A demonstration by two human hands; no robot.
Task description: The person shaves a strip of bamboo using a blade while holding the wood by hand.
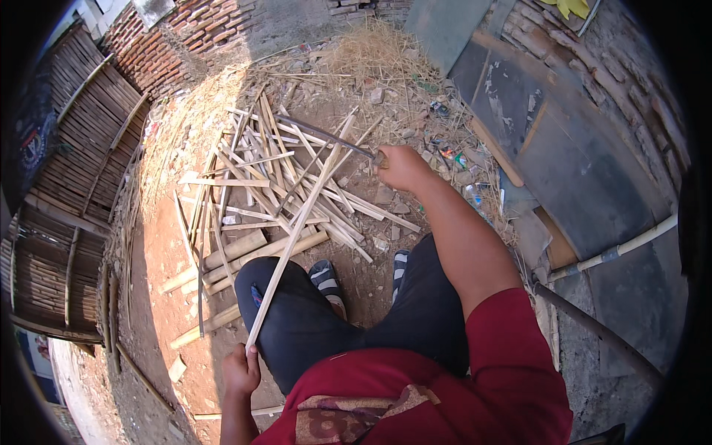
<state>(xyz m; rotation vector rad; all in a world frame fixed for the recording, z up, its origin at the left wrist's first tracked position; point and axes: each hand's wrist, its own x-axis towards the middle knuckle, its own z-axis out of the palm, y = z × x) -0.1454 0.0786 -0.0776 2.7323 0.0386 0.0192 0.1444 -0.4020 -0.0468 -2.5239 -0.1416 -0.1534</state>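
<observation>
My left hand (241, 371) is closed on the lower end of a long, pale split bamboo strip (277, 279). That strip slants up across my left thigh, and its far end lies over a heap of similar strips. My right hand (403, 169), farther forward, grips the handle of a long knife (326, 135) with a thin, dark blade. The blade points to the left above the heap and crosses near the strip's far end; whether they touch I cannot tell. Below lies the loose heap of bamboo strips (256, 167), criss-crossed on the ground.
Thicker bamboo poles (245, 259) lie by my left foot. Woven bamboo panels (89, 141) stand along the left. Dark boards (564, 148) lean against a brick wall at right, with a pole (593, 326) nearby. Dry straw (378, 55) and litter cover the ground beyond.
</observation>
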